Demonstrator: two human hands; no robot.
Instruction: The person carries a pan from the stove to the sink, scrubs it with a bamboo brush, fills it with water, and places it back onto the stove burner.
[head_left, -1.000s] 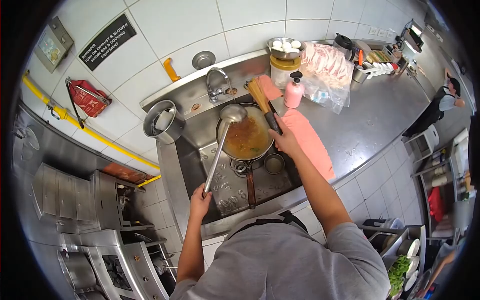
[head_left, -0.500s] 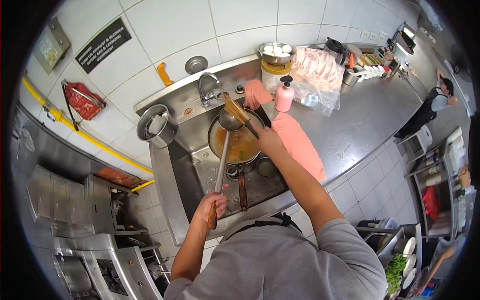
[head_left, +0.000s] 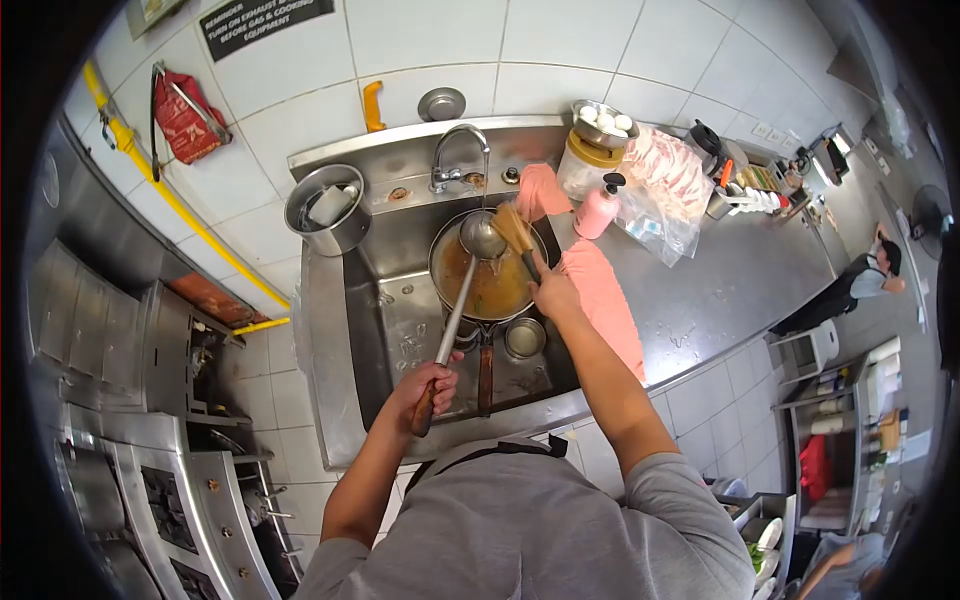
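Observation:
My left hand (head_left: 424, 394) is closed around the wooden handle of a long metal ladle (head_left: 458, 312). The ladle's bowl hangs over a wok (head_left: 440, 285) in the sink, below the tap (head_left: 459, 160), and a thin stream of water falls toward it. My right hand (head_left: 556, 290) grips a bamboo wok brush (head_left: 514, 229) by its dark handle. The bristles, slightly blurred, are at the right side of the ladle bowl; whether they touch is unclear. Brownish water with bits of food fills the wok, whose wooden handle (head_left: 486, 375) points toward me.
Beside the wok, a small round container (head_left: 524, 339) sits in the sink (head_left: 400, 345). A metal pot (head_left: 328, 228) stands at left. Right are pink cloths (head_left: 605, 310), a soap bottle (head_left: 598, 208), a bowl of eggs (head_left: 603, 121) and bagged meat (head_left: 668, 170). Another person (head_left: 862, 280) stands far right.
The brush has moved off the front of the ladle bowl to its right side, uncovering the bowl. My head view has shifted, so the whole scene sits differently in the picture.

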